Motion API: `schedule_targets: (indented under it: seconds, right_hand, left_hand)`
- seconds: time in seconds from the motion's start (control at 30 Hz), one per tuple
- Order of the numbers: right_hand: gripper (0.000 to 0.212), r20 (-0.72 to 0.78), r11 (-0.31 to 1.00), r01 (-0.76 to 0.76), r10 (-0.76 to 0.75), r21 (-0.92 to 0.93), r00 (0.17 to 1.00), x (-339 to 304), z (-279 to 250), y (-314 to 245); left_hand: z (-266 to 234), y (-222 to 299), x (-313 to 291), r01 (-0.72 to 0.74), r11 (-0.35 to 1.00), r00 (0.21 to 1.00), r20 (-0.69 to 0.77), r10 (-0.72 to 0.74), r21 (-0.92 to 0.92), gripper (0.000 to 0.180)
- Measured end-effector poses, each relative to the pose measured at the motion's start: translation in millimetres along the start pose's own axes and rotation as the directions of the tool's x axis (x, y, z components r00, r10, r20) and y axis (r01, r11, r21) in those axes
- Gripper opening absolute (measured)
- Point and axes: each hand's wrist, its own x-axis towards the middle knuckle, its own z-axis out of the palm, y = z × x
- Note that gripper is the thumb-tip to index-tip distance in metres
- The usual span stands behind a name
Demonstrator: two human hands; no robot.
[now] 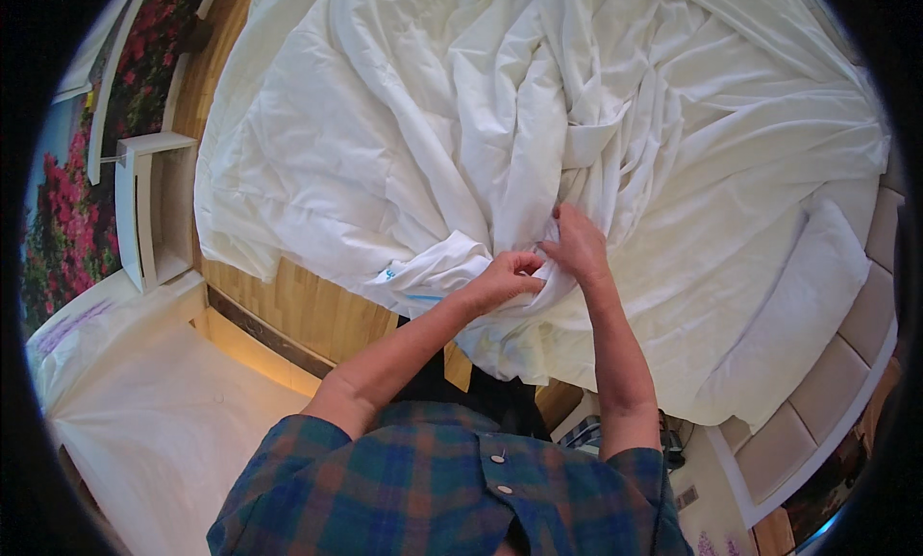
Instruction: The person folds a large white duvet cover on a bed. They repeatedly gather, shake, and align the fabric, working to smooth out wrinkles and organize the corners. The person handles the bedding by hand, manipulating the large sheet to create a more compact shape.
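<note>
A large white duvet with a loose cover lies rumpled over the bed, its folds gathering toward my hands at the near edge. My left hand pinches a bunched piece of the white fabric. Just to its right and slightly farther off, my right hand is closed on the same cloth, fingers curled down into the folds. A blue mark and a pale blue strip show on the fabric left of my left hand. Whatever lies inside the gathered folds is hidden.
A white pillow rests at the right against the padded headboard. To the left stand a small white open shelf and a surface under a whitish cover. Wooden flooring shows between them and the bed.
</note>
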Motion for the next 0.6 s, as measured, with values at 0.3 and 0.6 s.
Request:
schedule_targets:
  seconds: [0.3,0.6]
  right_hand:
    - [0.022,-0.093,0.421,0.002,0.196,0.907,0.976,-10.2,-41.2,38.5]
    - [0.044,-0.2,-0.312,0.31,0.336,0.898,0.92,-81.0,-38.0,44.8]
  left_hand:
    - [2.5,73.7,39.7,-0.395,0.085,0.75,0.268,0.605,0.915,0.029]
    - [-46.5,79.1,26.3,0.061,-0.007,0.926,-0.054,0.374,0.998,0.054]
